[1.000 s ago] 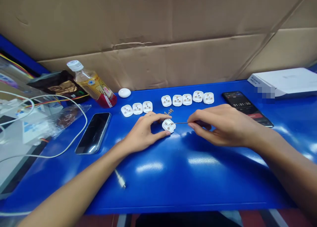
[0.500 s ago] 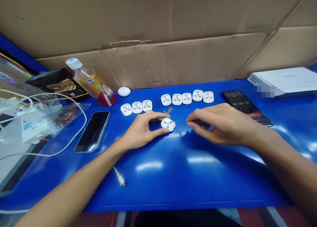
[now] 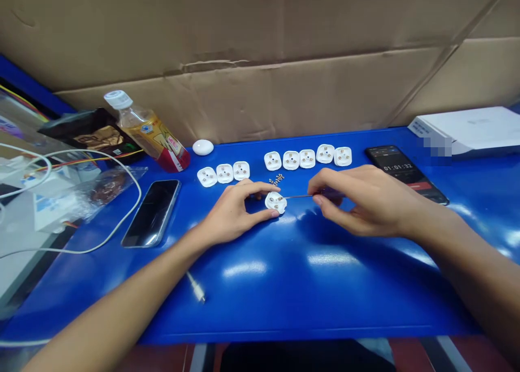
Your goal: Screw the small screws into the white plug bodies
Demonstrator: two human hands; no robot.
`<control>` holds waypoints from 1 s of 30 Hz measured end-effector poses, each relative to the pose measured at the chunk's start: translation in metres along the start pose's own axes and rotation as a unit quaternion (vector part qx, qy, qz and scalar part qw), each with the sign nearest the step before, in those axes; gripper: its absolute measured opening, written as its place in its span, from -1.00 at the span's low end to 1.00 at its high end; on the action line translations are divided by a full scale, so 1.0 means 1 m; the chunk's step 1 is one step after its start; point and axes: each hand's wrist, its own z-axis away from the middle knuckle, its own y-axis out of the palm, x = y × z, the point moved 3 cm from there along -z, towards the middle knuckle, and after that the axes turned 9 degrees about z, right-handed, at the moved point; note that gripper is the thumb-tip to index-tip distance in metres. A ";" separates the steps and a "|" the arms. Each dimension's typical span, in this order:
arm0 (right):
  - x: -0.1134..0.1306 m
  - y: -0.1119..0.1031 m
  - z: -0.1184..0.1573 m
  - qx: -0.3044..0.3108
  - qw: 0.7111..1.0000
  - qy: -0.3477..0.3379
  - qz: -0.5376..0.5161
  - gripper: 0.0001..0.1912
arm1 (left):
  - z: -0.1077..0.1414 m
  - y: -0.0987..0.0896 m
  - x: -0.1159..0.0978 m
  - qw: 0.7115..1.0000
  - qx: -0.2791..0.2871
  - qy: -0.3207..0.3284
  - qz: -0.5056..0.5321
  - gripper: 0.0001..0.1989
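My left hand [image 3: 238,208] grips a white plug housing [image 3: 271,206] between thumb and fingers, its inside with brass-coloured terminals facing up. In my right hand [image 3: 361,201] is a thin screwdriver [image 3: 298,196], held almost level from the right. Its tip meets the right side of the housing, at or close to a terminal; exact contact is too small to tell. The handle is mostly hidden by my fingers. Just beyond the housing lies a small pile of brass screws [image 3: 278,180]. Behind stand three similar white housings [image 3: 225,173] and, to their right, a row of several more [image 3: 291,160].
On the blue table lie a phone [image 3: 152,214] at left and another phone showing a timer [image 3: 406,174] at right. A drink bottle [image 3: 152,136], white oval object [image 3: 202,147], cable plug [image 3: 197,291] and white box [image 3: 471,131] surround the work area. Cardboard [image 3: 260,96] forms the back.
My right hand has shifted slightly right, and the screwdriver tip stays at the housing. The left hand keeps its grip. The timer reads one second later; the view has moved slightly.
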 end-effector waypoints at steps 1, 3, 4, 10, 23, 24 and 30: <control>0.000 0.000 0.000 0.005 1.000 0.013 -0.003 -0.91 | 0.000 0.000 0.000 1.000 0.001 0.000 -0.001 -0.55; -0.002 0.000 0.000 0.013 0.999 0.038 -0.004 -0.89 | 0.001 0.000 0.000 1.000 0.003 -0.001 -0.003 -0.55; -0.002 0.001 0.000 0.013 0.999 0.048 -0.004 -0.87 | 0.001 0.000 0.000 1.000 0.004 -0.001 -0.004 -0.56; -0.007 0.003 0.000 -0.010 0.997 0.072 0.017 -0.79 | 0.001 0.000 -0.001 1.000 0.008 0.000 -0.012 -0.58; -0.003 0.007 0.000 -0.055 0.995 0.086 -0.021 -0.82 | 0.001 0.000 -0.001 1.000 0.009 0.005 -0.011 -0.59; -0.004 0.007 -0.001 -0.060 0.994 0.089 -0.011 -0.82 | 0.001 0.000 -0.001 1.000 0.008 0.004 -0.011 -0.59; -0.002 0.005 -0.001 -0.054 0.995 0.078 -0.042 -0.78 | 0.001 -0.001 -0.002 1.000 0.009 -0.003 -0.010 -0.59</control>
